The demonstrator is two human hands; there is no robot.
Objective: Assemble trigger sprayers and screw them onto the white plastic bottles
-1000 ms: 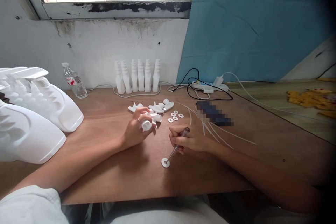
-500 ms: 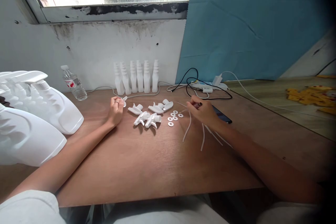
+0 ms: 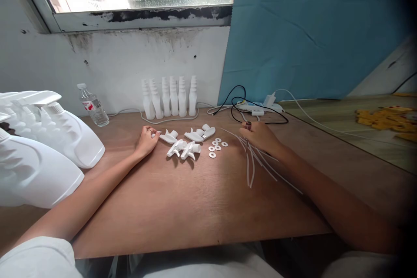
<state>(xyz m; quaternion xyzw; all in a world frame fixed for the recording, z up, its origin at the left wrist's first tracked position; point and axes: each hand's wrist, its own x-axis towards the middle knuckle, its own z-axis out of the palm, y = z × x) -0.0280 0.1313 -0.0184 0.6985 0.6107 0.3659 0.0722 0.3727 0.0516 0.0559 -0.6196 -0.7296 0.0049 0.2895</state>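
Note:
My left hand (image 3: 146, 142) rests on the table with fingers closed around a small white plastic piece (image 3: 157, 134), mostly hidden by them. Just right of it lie several white trigger spray heads (image 3: 190, 150), the nearest (image 3: 169, 137) close to my fingertips. My right hand (image 3: 260, 136) grips the dark red-brown handle (image 3: 248, 126) of a thin-shafted tool, held roughly upright; its exact kind is unclear. Below and around that hand are several thin white tubes (image 3: 260, 160). Between the spray heads and the tubes sit several flat white ring washers (image 3: 217, 147).
Several slim white bottles (image 3: 174, 100) stand along the wall. A clear water bottle (image 3: 93, 106) leans at the back left, and large white jugs (image 3: 78, 139) fill the left side. Black cable (image 3: 239, 100) and a power strip (image 3: 260, 107) lie at the back right.
My right hand has moved right, away from the washers, and the tool has swung from pointing left to nearly upright. My left hand has lowered slightly and shifted right with the white piece.

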